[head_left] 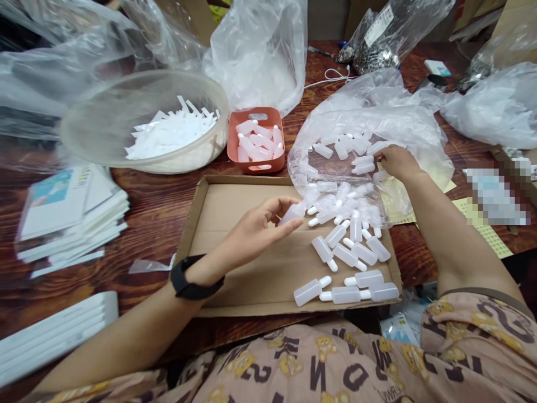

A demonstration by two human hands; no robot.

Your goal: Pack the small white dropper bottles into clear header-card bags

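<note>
Bottle (290,214) held in my left fingers (289,228), tray (251,268) beneath presumably containing strays; right fingers (385,154), 1 o'clock (can't tell grip).

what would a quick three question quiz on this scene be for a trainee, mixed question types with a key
1. Short answer: which hand is over the cardboard tray, and which is at the clear plastic bag?
2. Fill the blank: the orange basket holds ____.
3. True or false: the flat white strips lie in the large round bowl.

Key:
1. The left hand is over the tray; the right hand is at the bag.
2. White-tipped bottles.
3. True.
</note>
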